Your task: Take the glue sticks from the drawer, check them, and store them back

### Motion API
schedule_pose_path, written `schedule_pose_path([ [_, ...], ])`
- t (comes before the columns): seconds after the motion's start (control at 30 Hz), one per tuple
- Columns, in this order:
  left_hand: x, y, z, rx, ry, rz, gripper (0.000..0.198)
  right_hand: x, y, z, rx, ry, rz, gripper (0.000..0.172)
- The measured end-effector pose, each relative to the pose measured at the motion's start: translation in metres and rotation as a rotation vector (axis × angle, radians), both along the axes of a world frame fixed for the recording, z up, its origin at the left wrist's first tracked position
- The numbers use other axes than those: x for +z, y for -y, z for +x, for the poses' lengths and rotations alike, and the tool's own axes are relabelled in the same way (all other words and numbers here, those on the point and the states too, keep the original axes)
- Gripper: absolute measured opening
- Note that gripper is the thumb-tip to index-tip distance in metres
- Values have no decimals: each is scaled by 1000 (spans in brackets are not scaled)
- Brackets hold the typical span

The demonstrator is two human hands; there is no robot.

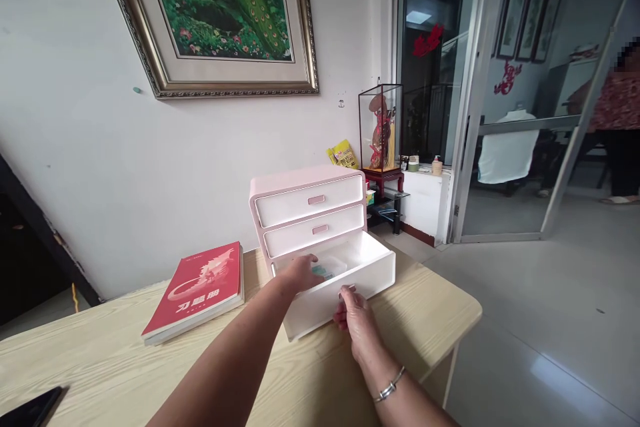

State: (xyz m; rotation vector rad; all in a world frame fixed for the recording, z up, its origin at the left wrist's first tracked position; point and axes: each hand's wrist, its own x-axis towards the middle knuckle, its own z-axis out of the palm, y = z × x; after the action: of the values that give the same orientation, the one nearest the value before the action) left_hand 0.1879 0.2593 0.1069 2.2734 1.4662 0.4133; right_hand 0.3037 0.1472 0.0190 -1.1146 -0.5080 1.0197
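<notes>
— Where is the bottom drawer [363, 273]?
— Pulled out of the pink drawer chest [310, 190], which stands toward the far edge of the wooden table [430, 317]. The right hand [356, 320] pinches its front pull, fingers pressed together.
— And the left hand [300, 272]?
— Inside the drawer, fingers curved down over a clear container [331, 267] with something teal in it. Whether it grips, I cannot tell.
— Anything else about?
— A red book [197, 290] lies left of the chest, and a framed peacock picture [220, 13] hangs above.

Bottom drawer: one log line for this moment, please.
drawer: open | left hand: inside, on clear box | right hand: on handle
</notes>
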Motion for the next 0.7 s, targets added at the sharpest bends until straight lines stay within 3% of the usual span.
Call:
schedule_pose_path([
  [0.13, -8, -4, 3, -35, -37, -33, 50, 0, 0, 1, 9, 11, -1, 25],
  [0.27, 5, 7, -4, -9, 34, 1, 42, 0, 0, 1, 7, 17, -16, 29],
  [0.4, 26, 41, -30, 45, 199, 131, 37, -3, 0, 1, 31, -2, 0, 43],
  [0.47, 29, 67, -55, 48, 274, 216, 39, -6, 0, 2, 47, -4, 28, 49],
  [0.57, 11, 105, -107, 57, 323, 303, 35, -9, -4, 3, 55, -15, 42, 55],
  [0.7, -47, 140, -196, 109, 350, 364, 31, -10, -21, 2, 49, -78, -1, 52],
])
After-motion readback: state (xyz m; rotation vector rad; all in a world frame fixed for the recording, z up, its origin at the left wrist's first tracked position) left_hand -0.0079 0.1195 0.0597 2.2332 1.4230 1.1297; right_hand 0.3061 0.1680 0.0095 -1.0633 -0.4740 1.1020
